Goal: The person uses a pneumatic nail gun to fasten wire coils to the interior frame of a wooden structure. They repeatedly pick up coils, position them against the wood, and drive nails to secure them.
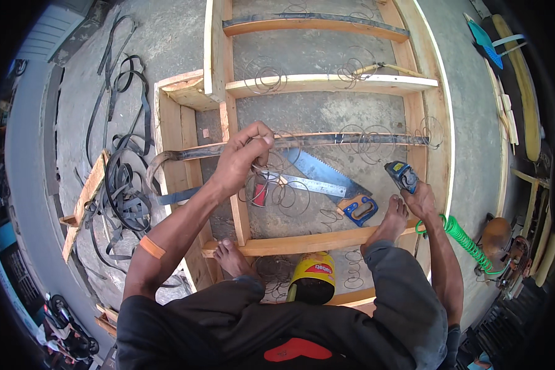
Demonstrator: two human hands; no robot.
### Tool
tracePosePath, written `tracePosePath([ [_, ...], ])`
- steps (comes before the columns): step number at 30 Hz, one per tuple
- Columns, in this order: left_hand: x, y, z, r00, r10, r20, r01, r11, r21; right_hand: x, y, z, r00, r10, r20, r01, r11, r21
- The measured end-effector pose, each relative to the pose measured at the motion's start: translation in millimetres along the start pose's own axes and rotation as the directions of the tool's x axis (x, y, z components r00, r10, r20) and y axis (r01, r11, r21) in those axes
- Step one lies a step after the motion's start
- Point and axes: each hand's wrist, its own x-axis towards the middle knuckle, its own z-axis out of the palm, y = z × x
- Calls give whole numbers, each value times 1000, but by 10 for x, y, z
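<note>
Wire spring [282, 196] hangs in loose rings from our left hand [245, 158], whose fingers are curled narrow around its upper part, just beside the third slat of the wooden frame [436, 68]. We suppose that this tight hold is needed because such thin wire turns and springs away easily. Our right hand [421, 200] is closed around the handle of an air tool [402, 177], maybe a stapler, with its nose directed away from us; whether a finger presses the trigger, we cannot tell. The green hose [464, 242] is coiled, probably so that it can stretch while we reach across. A dark strap [197, 152] lies along the slat and passes over the left rail, perhaps to give the other springs [369, 143] a softer seat. Our right foot [388, 223] is at the front crosspiece, which may help to steady the frame. The saw [319, 171] and the metal ruler [314, 184] lie between two slats, within reach but apart from the fastening places. The yellow bucket [314, 270] is between our legs, and more straps [127, 200] are heaped at the left, outside the frame.
</note>
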Motion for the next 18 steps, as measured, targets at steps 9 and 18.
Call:
tracePosePath([
  [9,-83,95,15,993,8,117,2,997,-82,153,91,567,984,45,-175,-57,996,-68],
  [18,-389,103,295,967,124,224,-87,982,-167,-942,-2042,88,938,-244,245,-53,599,799],
])
